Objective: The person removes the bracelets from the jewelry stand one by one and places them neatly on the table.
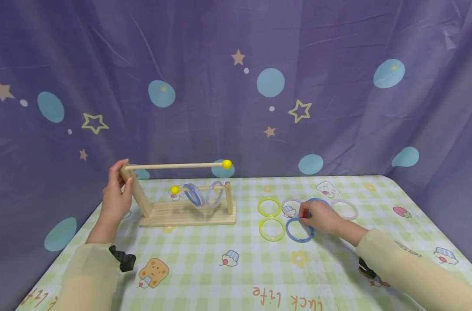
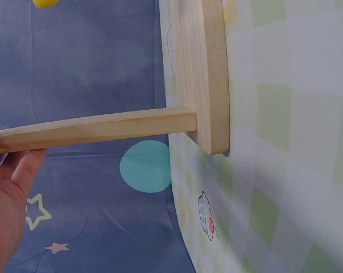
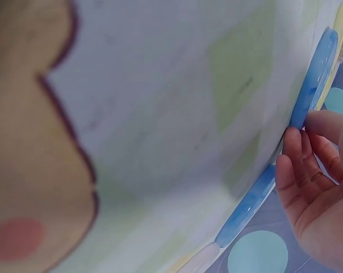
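A wooden ring stand (image 1: pixel 187 214) has two posts, each with a dowel tipped by a yellow ball. My left hand (image 1: pixel 117 194) grips the top of its taller left post (image 2: pixel 103 126); that post's upper dowel (image 1: pixel 173 166) is bare. On the lower dowel hang a blue ring (image 1: pixel 192 195) and clear ones. My right hand (image 1: pixel 320 217) pinches the far edge of the front blue ring (image 1: pixel 300 240) between thumb and fingertips, low over the table. Another blue ring (image 3: pixel 248 205), lying behind it, is partly hidden by the hand in the head view.
Two yellow rings (image 1: pixel 272 240) lie left of the blue ones. Clear rings (image 1: pixel 356 210) lie in the back row on either side of the rear blue ring. A checked cloth (image 1: pixel 197 268) covers the table, with a purple curtain (image 1: pixel 205 77) behind it.
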The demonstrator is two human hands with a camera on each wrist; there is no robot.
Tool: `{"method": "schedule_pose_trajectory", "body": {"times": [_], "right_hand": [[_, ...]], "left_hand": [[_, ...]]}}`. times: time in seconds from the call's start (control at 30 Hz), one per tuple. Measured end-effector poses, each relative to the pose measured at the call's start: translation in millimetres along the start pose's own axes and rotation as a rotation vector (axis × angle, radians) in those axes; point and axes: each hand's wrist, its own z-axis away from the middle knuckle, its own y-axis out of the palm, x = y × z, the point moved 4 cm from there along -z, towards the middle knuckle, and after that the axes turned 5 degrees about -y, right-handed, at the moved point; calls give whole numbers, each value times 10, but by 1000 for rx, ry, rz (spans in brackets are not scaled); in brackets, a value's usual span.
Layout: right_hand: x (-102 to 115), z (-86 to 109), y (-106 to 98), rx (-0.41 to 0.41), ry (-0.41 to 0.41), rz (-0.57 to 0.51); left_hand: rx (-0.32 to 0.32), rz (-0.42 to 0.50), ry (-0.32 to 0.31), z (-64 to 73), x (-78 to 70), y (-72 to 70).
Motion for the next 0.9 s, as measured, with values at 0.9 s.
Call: {"method": "schedule_pose_trajectory", "body": {"times": [0.9], "right_hand": [[442,-178,-176,-63,-73,-159]], "left_hand": [[-5,9,13,-2,5,-2]]}}
